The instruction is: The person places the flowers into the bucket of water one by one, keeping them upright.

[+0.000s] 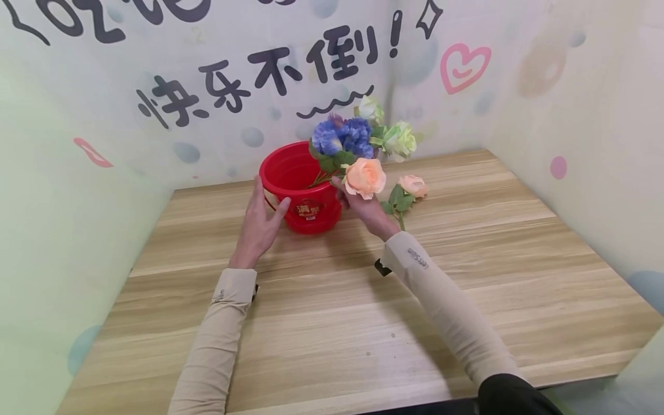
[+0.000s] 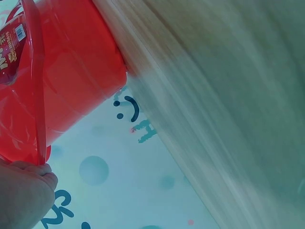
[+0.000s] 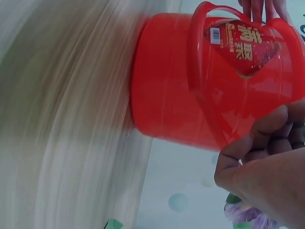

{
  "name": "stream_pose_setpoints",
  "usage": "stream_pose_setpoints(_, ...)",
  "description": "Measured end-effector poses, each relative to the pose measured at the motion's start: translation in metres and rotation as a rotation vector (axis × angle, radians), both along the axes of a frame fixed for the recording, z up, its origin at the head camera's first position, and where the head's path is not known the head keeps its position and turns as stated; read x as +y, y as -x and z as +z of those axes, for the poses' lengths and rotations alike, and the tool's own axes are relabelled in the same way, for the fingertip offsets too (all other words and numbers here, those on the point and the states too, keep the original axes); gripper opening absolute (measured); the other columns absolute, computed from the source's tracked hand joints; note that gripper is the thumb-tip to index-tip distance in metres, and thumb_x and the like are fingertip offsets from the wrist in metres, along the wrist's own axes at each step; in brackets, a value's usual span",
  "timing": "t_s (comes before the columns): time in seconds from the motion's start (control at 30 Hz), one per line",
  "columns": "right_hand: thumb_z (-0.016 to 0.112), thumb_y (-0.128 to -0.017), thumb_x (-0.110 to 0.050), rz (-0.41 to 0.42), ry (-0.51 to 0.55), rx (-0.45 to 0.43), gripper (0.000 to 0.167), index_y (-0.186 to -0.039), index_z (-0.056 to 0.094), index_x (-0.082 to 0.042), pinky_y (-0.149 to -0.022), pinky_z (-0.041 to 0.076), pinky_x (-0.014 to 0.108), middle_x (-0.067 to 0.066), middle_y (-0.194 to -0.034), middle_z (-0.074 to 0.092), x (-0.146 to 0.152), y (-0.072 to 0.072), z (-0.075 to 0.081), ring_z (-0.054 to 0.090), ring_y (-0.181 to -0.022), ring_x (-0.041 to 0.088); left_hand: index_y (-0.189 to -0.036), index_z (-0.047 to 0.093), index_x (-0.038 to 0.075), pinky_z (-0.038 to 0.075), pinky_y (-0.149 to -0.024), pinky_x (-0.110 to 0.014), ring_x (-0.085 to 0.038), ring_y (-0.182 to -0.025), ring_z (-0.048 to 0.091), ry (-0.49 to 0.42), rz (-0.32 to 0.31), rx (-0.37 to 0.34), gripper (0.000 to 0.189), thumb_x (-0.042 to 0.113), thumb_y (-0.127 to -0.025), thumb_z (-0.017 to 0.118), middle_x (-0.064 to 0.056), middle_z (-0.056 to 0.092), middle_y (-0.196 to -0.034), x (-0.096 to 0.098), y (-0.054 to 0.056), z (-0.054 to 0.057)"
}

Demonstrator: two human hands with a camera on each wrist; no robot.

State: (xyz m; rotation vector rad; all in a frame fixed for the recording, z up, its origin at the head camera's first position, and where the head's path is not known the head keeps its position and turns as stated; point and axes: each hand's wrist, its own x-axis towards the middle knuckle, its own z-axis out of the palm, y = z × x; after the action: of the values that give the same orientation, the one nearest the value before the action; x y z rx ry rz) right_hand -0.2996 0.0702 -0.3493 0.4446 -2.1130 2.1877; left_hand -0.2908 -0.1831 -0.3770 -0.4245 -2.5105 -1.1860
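Observation:
A red plastic bucket [image 1: 316, 213] stands upright, its handle [image 3: 198, 57] hanging across the front near a gold-lettered label [image 3: 245, 47]. My left hand [image 1: 257, 222] lies along the bucket's left side, thumb spread across the front, fingertips right at the rim. On the other side my right hand [image 1: 369, 212] has its fingers curled at the rim, where the handle joins. Artificial flowers lean out over that hand: blue blooms [image 1: 344, 137], a peach rose [image 1: 365, 177] and pale green roses [image 1: 399, 138]. Their stems run down into the bucket, the lower ends hidden.
A second peach rose [image 1: 413, 185] with green leaves lies on the wooden table [image 1: 311, 328] to the right of the bucket. Printed walls [image 1: 207, 150] enclose the table at the back and both sides.

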Motion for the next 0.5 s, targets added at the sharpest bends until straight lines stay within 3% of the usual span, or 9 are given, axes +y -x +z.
stream_pose_setpoints(0.1,0.062,-0.103,-0.031,0.048,-0.036,-0.013,0.039,-0.087,0.061,0.004,-0.069,0.046,0.031,0.022,-0.085,0.057,0.009,-0.002,-0.004,0.05,-0.07,0.016,-0.167,0.0,0.017,0.027,-0.12,-0.056,-0.025,-0.157,0.011,0.001,0.002,-0.009,0.097,0.06,-0.1,0.055,0.0,0.006,-0.173,0.0,-0.001,0.0)
stream_pose_setpoints(0.3,0.064,-0.102,-0.032,0.104,-0.132,-0.037,0.035,-0.088,0.059,0.0,-0.069,0.042,0.03,0.02,-0.081,0.053,0.025,-0.006,-0.008,0.048,-0.073,0.023,-0.168,0.0,0.018,0.03,-0.119,-0.056,-0.025,-0.157,0.011,0.001,0.006,-0.024,0.098,0.06,-0.1,0.056,0.0,0.007,-0.173,0.0,-0.003,0.001)
stream_pose_setpoints(0.5,0.064,-0.103,-0.016,0.132,-0.168,-0.055,0.017,-0.099,0.058,0.0,-0.066,0.042,0.03,0.016,-0.078,0.055,0.04,-0.007,-0.015,0.05,-0.071,0.02,-0.168,0.0,0.019,0.034,-0.117,-0.057,-0.025,-0.157,0.013,0.003,0.009,-0.031,0.099,0.061,-0.099,0.057,-0.001,0.008,-0.173,0.001,-0.003,0.001)
